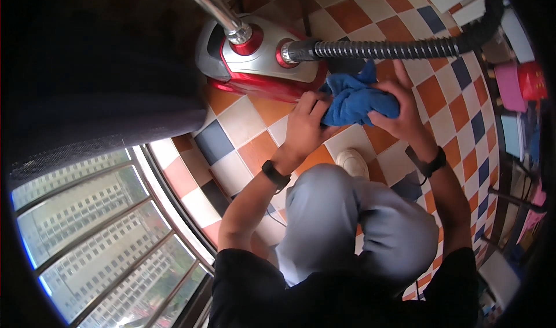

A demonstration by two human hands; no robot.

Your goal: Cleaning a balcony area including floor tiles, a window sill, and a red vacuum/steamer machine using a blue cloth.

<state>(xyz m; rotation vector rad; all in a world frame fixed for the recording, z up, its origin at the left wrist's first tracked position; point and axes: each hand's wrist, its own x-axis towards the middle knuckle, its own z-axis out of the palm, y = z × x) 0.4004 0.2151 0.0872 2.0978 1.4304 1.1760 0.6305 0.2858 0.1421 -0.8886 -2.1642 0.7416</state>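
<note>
A crumpled blue cloth [354,102] is gathered between my two hands, just in front of a red and silver appliance [265,63] that looks like a garment steamer base. My left hand [310,113] grips the cloth's left end, its knuckles close to the appliance's red lower side. On the other end, my right hand [399,100] wraps the cloth between thumb and fingers, with one finger pointing away. From the appliance's top rises a metal pole [213,6], and a black ribbed hose [386,49] runs off to the right above my right hand.
Checkered floor tiles [243,113] surround my bent knees [325,210]. A dark curtain [108,89] hangs on the left, above a window with metal railings [100,228]. Dark legs of a piece of furniture [304,13] stand behind the appliance. Shelved items, including a pink one [510,84], line the right.
</note>
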